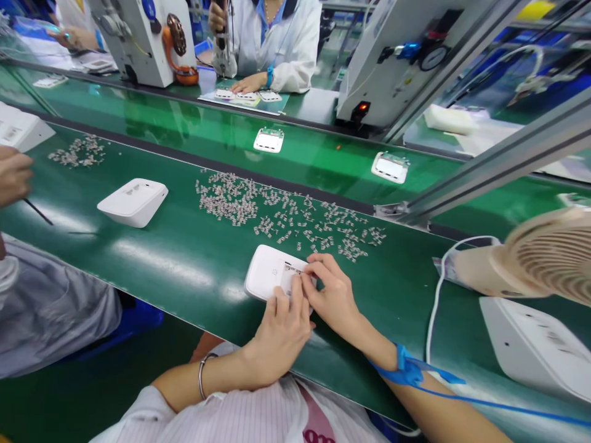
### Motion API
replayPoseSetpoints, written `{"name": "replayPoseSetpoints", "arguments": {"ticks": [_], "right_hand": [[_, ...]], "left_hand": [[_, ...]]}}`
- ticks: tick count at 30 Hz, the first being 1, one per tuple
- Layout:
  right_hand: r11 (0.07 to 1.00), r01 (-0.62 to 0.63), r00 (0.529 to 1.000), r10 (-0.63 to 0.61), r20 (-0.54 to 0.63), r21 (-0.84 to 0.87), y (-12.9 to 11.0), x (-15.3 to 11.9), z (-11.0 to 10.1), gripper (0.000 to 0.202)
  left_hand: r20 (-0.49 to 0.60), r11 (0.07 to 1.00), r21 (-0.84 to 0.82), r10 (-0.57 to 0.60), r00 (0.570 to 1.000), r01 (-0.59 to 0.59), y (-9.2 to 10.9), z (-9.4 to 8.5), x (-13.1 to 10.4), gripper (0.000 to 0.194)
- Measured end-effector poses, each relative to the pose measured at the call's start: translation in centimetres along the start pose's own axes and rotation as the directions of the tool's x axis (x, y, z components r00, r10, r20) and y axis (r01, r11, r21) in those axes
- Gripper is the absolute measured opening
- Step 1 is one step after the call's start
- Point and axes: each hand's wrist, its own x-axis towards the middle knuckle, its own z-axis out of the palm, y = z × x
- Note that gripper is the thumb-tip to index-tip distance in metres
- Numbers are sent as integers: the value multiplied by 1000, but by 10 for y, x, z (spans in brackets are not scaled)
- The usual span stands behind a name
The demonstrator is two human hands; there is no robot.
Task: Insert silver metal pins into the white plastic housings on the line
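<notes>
A white plastic housing [264, 271] with rounded corners lies on the green bench in front of me, its recess and a small ring of holes facing up. My left hand [284, 335] grips its near side, with fingertips pressed down at the recess. Over the right end, my right hand [333, 294] is closed in a pinch at the recess edge. Whatever sits between those fingertips is hidden. Just beyond the housing, many small metal clips [228, 198] are scattered across the bench.
Another white housing [133, 200] stands to the left, near a co-worker's hand [13, 175]. At right are a beige fan [549, 252], a white cable [436, 307] and a larger white housing [538, 347]. White framed boards [268, 141] lie on the strip behind, below a metal post [498, 141].
</notes>
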Motion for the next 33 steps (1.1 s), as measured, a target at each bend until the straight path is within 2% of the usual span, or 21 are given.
{"name": "replayPoseSetpoints", "arguments": {"ticks": [5, 9, 11, 14, 18, 20, 22, 25, 28, 31, 32, 33], "right_hand": [[995, -57, 998, 59, -29, 81, -2, -9, -5, 12], [986, -40, 996, 51, -67, 164, -3, -22, -5, 19], [988, -11, 998, 20, -60, 154, -3, -27, -4, 21], [995, 29, 999, -25, -44, 92, 0, -29, -4, 22], [995, 99, 995, -98, 36, -27, 1, -24, -9, 23], [987, 147, 984, -139, 110, -63, -1, -17, -14, 23], [991, 134, 982, -128, 138, -31, -2, -10, -19, 23], [1000, 12, 1000, -12, 27, -10, 6, -8, -33, 21], [958, -167, 976, 127, -178, -233, 33, -26, -61, 25], [770, -424, 876, 216, -431, -476, 73, -63, -109, 52], [692, -516, 829, 254, -499, -504, 86, -77, -127, 57], [599, -617, 775, 350, -526, -510, 97, -92, -145, 56]], "left_hand": [[30, 999, -45, -22, 999, 23, 1, 0, 4, 47], [-53, 999, -13, -38, 998, 38, 3, 3, 6, 38], [-94, 998, 7, -57, 994, 58, 4, 4, 7, 34], [-70, 999, 19, -34, 997, 36, 3, 3, 8, 34], [-24, 1000, 26, 9, 1000, -9, 0, -1, 8, 35], [-46, 999, 37, -7, 999, 9, 0, -2, 9, 32], [-70, 999, 41, -26, 997, 29, 1, -2, 9, 32], [-35, 999, 51, -6, 999, 8, 1, -2, 8, 36], [33, 998, 67, -19, 999, 17, -14, 0, 4, 39], [113, 985, 72, -162, 980, 154, -51, 5, -5, 39], [125, 964, 102, -257, 958, 245, -67, 7, -9, 40], [126, 924, 150, -372, 920, 353, -83, 9, -12, 43]]}}
